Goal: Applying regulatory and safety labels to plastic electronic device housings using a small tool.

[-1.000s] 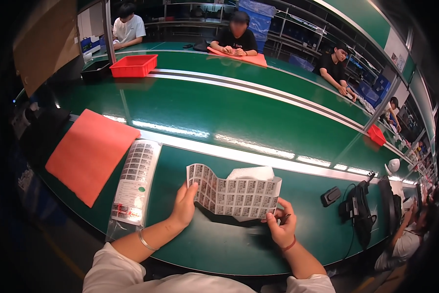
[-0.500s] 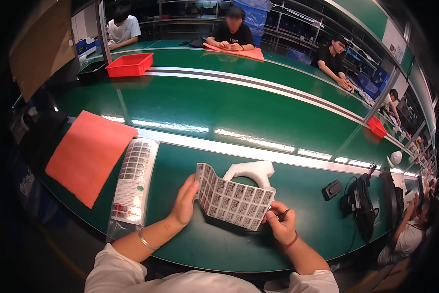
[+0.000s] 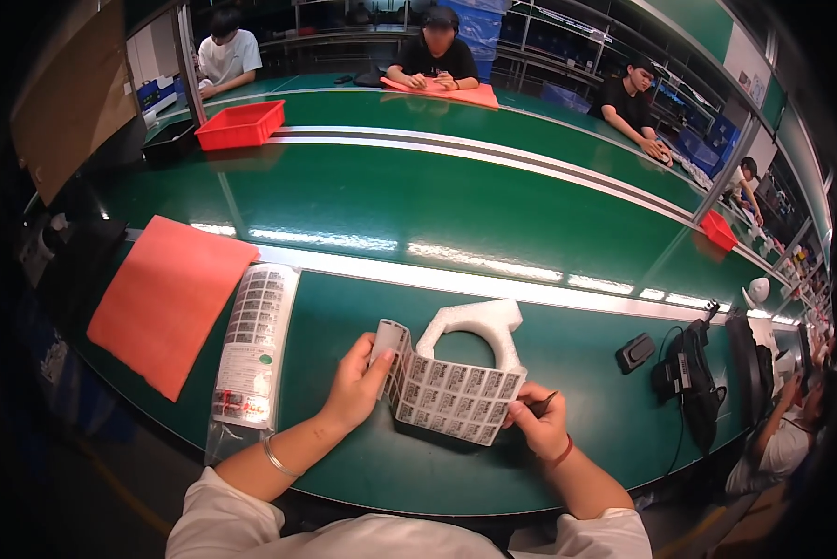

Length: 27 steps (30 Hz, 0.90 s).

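White paper, a label sheet (image 3: pixel 455 402) printed with rows of small barcode stickers, is pinched at both ends. The left hand (image 3: pixel 355 384) curls its fingers (image 3: pixel 378 370) around the sheet's left edge, thumb in front, where the paper rolls back into a small tube; the wrist carries a thin bangle and the forearm runs down to the lower edge. The right hand (image 3: pixel 539 421) is closed on the sheet's right lower corner and also grips a thin dark pen-like tool (image 3: pixel 541 404) between thumb and forefinger; a red band sits at its wrist.

The sheet stands nearly upright just above the green table (image 3: pixel 362 224), printed face toward the person, its long axis running left to right and dipping slightly toward the right hand. Just behind it lies a white foam piece (image 3: pixel 479 326) with an arched cut-out.

Against a second ago, the sheet has been drawn in: then it lay flatter and stretched wider, hiding most of the foam; its left end is now curled and the foam shows.

Left of the hands lie a bagged roll of labels (image 3: pixel 251 349) and an orange mat (image 3: pixel 162 298); right, a black handheld scanner (image 3: pixel 684 373).
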Available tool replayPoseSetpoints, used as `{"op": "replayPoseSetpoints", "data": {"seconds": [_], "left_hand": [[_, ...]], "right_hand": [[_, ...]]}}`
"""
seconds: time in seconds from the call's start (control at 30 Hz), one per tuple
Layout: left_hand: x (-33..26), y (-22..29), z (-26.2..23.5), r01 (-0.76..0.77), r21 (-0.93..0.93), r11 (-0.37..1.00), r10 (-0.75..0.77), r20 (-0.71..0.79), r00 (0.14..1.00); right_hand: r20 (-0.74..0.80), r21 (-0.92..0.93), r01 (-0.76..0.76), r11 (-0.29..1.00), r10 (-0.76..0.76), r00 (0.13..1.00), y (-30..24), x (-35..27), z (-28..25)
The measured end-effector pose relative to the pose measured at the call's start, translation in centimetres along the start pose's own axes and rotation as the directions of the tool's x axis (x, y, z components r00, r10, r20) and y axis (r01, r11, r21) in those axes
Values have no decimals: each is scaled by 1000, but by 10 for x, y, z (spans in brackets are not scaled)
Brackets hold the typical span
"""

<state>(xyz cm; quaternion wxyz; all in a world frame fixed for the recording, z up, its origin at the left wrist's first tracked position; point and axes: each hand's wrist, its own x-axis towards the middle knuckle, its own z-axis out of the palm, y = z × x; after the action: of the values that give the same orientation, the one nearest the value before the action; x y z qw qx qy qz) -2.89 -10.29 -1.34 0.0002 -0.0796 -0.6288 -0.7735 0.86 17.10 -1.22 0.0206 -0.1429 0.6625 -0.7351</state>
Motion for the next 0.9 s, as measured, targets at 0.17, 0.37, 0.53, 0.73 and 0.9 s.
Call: {"op": "replayPoseSetpoints", "data": {"seconds": [0.17, 0.37, 0.53, 0.73, 0.9], "left_hand": [[1, 2, 2, -34, 50, 998, 35, -18, 999], [0, -1, 0, -58, 39, 998, 59, -21, 998], [-2, 0, 3, -44, 55, 997, 45, -8, 999], [-2, -1, 2, -70, 200, 977, 75, -19, 997], [-1, -6, 1, -95, 340, 936, 110, -26, 994]], "right_hand": [[-45, 97, -41, 994, 45, 998, -2, 1, -6], [-10, 168, -96, 981, 99, 995, -4, 1, -5], [86, 160, -96, 983, 83, 993, -4, 1, -6], [224, 100, -155, 983, 129, 966, -4, 0, -8], [245, 130, -184, 974, 148, 958, -6, 1, -11]]}}
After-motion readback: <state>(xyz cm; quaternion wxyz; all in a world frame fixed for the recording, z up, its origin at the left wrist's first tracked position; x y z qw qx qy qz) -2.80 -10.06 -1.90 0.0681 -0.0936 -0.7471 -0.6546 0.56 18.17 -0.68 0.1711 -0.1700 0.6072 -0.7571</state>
